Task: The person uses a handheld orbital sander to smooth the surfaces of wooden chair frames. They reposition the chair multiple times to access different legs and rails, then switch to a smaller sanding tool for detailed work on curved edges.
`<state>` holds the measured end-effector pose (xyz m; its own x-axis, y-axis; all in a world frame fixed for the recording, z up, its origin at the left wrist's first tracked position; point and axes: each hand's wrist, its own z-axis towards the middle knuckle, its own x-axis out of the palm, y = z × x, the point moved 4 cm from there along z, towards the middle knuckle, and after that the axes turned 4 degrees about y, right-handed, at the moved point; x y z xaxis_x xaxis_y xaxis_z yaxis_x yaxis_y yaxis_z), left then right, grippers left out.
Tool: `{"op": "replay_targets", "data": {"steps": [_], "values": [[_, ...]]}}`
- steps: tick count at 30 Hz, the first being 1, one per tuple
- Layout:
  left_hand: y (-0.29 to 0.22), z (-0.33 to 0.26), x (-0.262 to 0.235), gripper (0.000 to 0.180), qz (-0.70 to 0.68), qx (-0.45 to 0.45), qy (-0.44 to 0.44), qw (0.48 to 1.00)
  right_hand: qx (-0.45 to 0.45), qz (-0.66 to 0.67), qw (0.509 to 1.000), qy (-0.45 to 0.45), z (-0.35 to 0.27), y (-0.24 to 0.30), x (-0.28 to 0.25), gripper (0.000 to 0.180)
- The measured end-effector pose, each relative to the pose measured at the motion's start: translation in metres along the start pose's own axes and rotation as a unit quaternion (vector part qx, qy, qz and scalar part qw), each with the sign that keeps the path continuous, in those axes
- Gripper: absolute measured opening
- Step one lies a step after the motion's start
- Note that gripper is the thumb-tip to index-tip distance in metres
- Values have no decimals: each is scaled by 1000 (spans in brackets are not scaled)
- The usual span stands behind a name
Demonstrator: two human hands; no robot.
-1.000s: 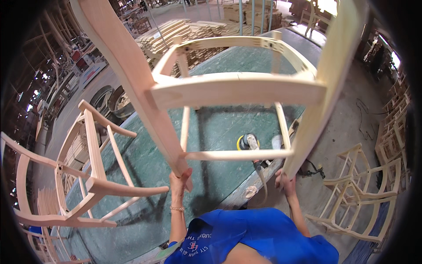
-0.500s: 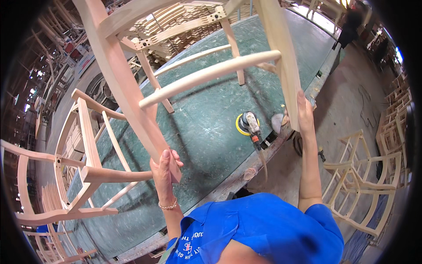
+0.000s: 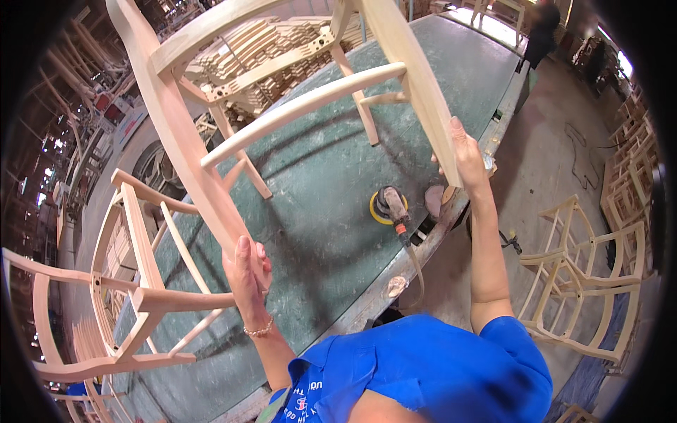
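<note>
A bare, pale wooden chair frame [image 3: 185, 144] is held tilted over the green-topped workbench [image 3: 331, 247]. My left hand [image 3: 247, 278] wraps round the end of one of its long side posts. Near the end of the opposite post, my right hand [image 3: 467, 156] grips with the thumb along the wood. A rounded crossbar [image 3: 303, 109] joins the two posts. The far legs reach down toward the benchtop; whether they touch it I cannot tell. Below the frame, close to the bench edge, lies a round sander [image 3: 390, 206] with a yellow-rimmed pad and a hose.
Another wooden chair frame [image 3: 144, 243] lies on the bench at the left, close to my left hand. Stacked chair frames [image 3: 582, 282] occupy the floor at right. Piled wooden parts [image 3: 247, 60] stand beyond the bench. A person [image 3: 543, 32] in dark clothing is at the far right.
Both hands have shifted left with the chair frame, the right hand also farther away. The frame's far legs now appear lower against the benchtop. The view has shifted slightly.
</note>
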<state>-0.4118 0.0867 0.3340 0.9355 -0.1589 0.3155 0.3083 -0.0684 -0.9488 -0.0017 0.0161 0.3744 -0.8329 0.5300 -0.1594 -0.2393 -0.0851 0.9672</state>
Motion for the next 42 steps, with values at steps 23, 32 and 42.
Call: {"op": "replay_targets", "data": {"steps": [23, 32, 42], "values": [[-18, 16, -3, 28, -3, 24, 65, 998, -60, -48, 997, -32, -2, 12, 3, 58], [-18, 14, 2, 27, 6, 23, 74, 997, -79, -9, 996, -42, -2, 1, -1, 55], [-5, 6, 4, 34, 57, 25, 30, 998, -11, -1, 1000, -26, -23, -23, -8, 56]]}}
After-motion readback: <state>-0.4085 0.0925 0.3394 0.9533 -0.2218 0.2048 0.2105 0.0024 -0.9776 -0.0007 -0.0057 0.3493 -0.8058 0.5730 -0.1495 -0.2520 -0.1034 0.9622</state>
